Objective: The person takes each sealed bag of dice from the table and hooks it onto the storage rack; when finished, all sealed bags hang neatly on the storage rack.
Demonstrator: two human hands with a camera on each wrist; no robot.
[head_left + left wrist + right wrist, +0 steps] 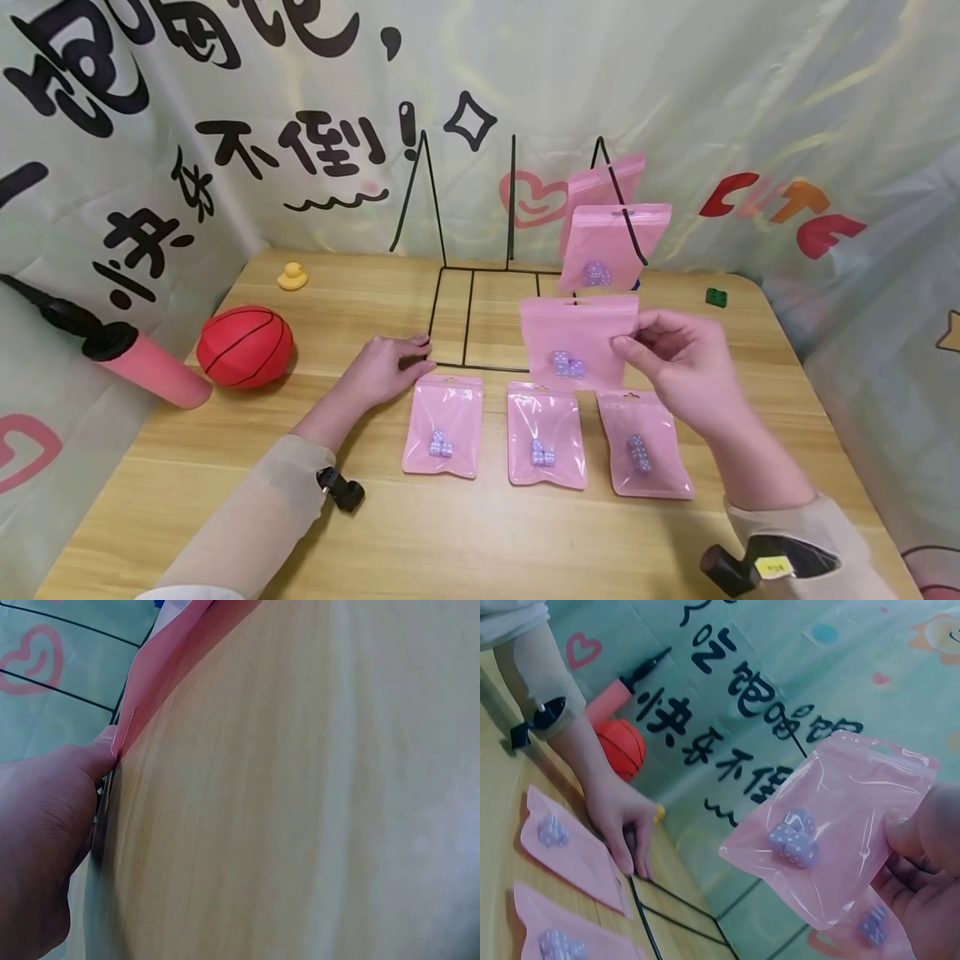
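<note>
My right hand (pixel 678 371) pinches the right edge of a pink zip bag (pixel 577 333) with dice inside, held up in front of a black wire rack (pixel 513 200). My left hand (pixel 382 367) grips the rack's front left corner between thumb and fingers. From the rack's right arm hangs another pink bag (pixel 607 237) with dice, and one more pink bag (pixel 585 187) shows partly behind it. Three pink bags with dice lie in a row before the rack: a left one (pixel 442 408), a middle one (pixel 543 417) and a right one (pixel 663 475).
To the left are a red basketball (pixel 246 346), a pink pump (pixel 153 371) and a yellow rubber duck (pixel 292 276). A small green block (pixel 716 297) lies at the back right. Behind the wooden table (pixel 480 550) hangs a printed cloth (pixel 735 117).
</note>
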